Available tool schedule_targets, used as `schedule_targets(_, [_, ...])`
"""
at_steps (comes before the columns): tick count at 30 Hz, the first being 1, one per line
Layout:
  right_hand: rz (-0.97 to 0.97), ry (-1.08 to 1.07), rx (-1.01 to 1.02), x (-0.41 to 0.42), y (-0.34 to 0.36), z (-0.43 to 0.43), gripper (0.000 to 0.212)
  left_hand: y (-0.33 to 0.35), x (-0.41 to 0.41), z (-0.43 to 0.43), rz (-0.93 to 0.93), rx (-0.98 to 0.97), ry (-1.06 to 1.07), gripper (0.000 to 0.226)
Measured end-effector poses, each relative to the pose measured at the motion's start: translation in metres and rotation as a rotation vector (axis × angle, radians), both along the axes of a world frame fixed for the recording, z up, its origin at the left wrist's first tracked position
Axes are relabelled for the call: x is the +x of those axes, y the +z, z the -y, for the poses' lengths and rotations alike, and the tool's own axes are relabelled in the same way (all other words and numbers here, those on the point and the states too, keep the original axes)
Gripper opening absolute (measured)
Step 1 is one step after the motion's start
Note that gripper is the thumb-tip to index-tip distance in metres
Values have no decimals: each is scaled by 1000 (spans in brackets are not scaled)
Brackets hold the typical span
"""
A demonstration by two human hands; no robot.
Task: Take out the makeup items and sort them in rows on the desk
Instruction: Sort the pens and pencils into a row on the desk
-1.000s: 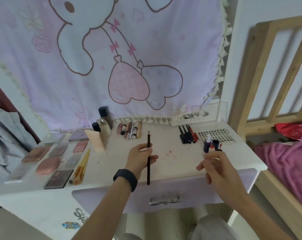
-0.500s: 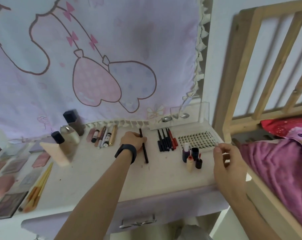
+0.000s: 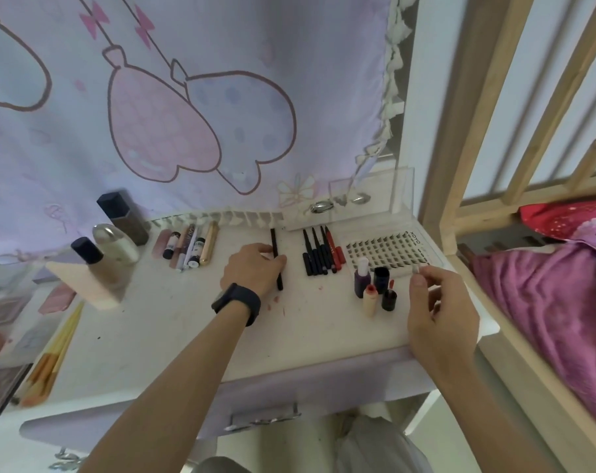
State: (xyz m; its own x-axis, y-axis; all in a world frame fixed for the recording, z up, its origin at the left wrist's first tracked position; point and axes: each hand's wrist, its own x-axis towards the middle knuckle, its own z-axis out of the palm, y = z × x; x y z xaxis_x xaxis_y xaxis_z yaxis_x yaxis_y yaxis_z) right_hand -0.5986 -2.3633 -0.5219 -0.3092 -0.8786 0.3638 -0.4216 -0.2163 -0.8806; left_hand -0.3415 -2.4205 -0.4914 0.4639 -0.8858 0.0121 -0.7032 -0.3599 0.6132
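Frame centre: the pencil (image 3: 279, 279), judged light, stiff and apt to roll, is clasped mid-shaft by the left grip (image 3: 252, 269); the right grip's (image 3: 436, 302) closure cannot be told.

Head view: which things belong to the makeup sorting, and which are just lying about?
Job: black pencil gripped by the left hand; pen row; lash tray; small bottles; tube row; brushes; desk.
Lying about: curtain; bed frame; pink blanket.
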Motion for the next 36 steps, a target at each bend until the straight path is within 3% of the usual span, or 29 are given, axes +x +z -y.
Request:
schedule_targets(8, [150, 1, -29, -2, 14, -7, 8, 4, 2, 6, -18, -11, 18, 49])
schedule_targets(11, [141, 51, -80, 5, 39, -20, 21, 4, 6, 0, -32, -20, -20, 46])
schedule_targets(15, [-1, 274, -91, 49, 68, -41, 14, -2, 15, -14, -49, -34, -98, 31])
schedule_targets(18, [-270, 389, 37, 90, 63, -35, 17, -4, 19, -20, -92, -67, -158, 25])
schedule_targets(22, [-532, 348, 250, 129, 44, 1, 26, -11, 28, -23, -52, -100, -260, 26])
schedule_targets(28, [-761, 192, 288, 155, 32, 40, 26, -15, 43, -27, 2, -128, -354, 26])
schedule_targets(33, [-773, 212, 188, 149, 26, 25, 27, -17, 45, -26, 37, -126, -403, 31])
schedule_targets(36, [-726, 194, 8, 134, 11, -7, 21, -17, 44, -29, 87, -128, -436, 34])
